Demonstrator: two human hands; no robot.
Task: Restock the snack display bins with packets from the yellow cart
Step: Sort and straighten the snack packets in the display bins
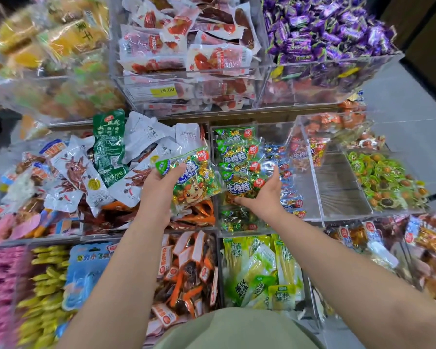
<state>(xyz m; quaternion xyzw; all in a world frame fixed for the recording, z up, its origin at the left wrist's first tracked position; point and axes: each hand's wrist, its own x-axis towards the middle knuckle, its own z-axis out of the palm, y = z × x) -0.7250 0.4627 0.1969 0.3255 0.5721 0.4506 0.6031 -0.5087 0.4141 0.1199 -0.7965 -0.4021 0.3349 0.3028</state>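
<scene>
1. The left hand (pixel 159 183) grips 1 green beef-cube packet (pixel 195 181), thumb clamped over its upper left corner, fingers beneath. The packet is tilted and held above the orange packets (pixel 199 212), just left of the clear bin (pixel 312 197).
2. The right hand (pixel 266 192) holds a second green packet (pixel 242 183), thumb along its right edge, fingers curled under its lower edge. This packet sits inside the clear bin, at the front of a stack of matching packets (pixel 234 147).
3. Blue packets (pixel 291 197) lie in the same bin, just right of the right hand.
</scene>
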